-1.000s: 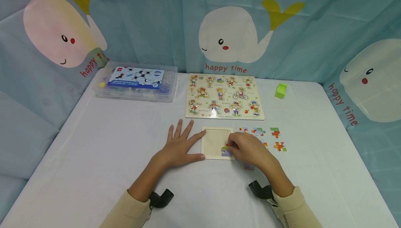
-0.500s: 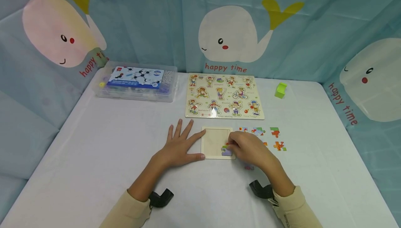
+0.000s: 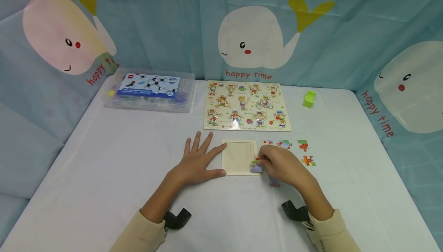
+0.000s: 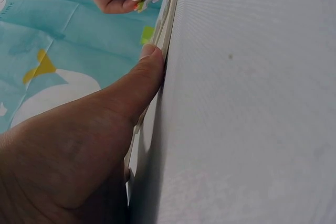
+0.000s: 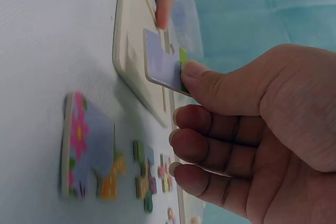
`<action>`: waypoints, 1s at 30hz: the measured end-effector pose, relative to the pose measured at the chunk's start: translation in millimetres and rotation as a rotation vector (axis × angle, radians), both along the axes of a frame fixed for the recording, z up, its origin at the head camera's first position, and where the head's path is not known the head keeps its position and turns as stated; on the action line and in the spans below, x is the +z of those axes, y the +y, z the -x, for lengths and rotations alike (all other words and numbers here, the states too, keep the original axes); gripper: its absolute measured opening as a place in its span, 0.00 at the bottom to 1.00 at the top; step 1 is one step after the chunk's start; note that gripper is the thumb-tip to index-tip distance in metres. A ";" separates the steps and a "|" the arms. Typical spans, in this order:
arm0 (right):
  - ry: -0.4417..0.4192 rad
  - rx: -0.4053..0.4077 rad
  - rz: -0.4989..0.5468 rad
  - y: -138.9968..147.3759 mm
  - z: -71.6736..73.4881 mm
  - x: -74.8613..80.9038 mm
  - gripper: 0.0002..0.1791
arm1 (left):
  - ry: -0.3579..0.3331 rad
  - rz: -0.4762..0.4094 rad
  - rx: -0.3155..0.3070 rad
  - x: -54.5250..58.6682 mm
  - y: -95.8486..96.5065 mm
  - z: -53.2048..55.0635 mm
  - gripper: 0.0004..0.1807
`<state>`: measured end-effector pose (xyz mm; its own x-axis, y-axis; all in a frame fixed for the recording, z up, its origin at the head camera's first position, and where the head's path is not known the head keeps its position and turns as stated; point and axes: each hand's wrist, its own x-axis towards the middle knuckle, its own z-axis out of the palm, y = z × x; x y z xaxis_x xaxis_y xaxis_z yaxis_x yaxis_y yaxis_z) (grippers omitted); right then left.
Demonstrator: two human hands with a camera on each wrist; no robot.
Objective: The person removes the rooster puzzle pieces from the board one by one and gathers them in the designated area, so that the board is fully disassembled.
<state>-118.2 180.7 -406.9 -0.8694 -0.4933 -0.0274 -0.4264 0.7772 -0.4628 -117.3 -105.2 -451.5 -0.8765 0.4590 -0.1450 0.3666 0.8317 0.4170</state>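
Note:
A small square wooden puzzle tray (image 3: pixel 238 159) with a raised rim lies on the white table in front of the person. My left hand (image 3: pixel 199 166) is spread flat at its left side, thumb and index fingertip on the rim. In the left wrist view the thumb (image 4: pixel 142 80) presses against the tray's edge. My right hand (image 3: pixel 283 165) pinches a purple and green jigsaw piece (image 5: pixel 164 62) between thumb and fingers, over the tray's lower right corner. Close to that hand lies a purple piece with a pink flower (image 5: pixel 84 140), partly hidden in the head view.
Several loose jigsaw pieces (image 3: pixel 307 161) lie right of the tray. Behind it is a wooden picture board with cartoon children (image 3: pixel 247 105). A clear plastic case (image 3: pixel 149 104) stands back left, a green block (image 3: pixel 309 99) back right. A whale-print curtain (image 3: pixel 166 25) surrounds the table.
The right hand has moved slightly right, and the purple and green piece has come up out of the tray's corner with it. The left hand has stayed in place.

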 end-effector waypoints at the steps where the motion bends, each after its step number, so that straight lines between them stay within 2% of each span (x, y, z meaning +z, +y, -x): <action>1: -0.003 -0.003 0.004 2.0 -0.9 0.6 0.09 | 0.000 0.000 0.001 0.0 0.0 0.0 0.47; 12: -0.033 -0.028 0.038 29.6 -8.2 6.4 0.10 | 0.008 0.007 0.003 -3.2 0.1 0.7 0.48; 23: -0.074 -0.091 0.054 61.1 -18.3 11.1 0.09 | 0.005 -0.004 0.003 -1.3 0.6 0.6 0.47; 30: -0.047 -0.098 0.068 81.4 -25.1 11.7 0.09 | 0.003 -0.009 0.002 -1.1 -0.7 0.5 0.47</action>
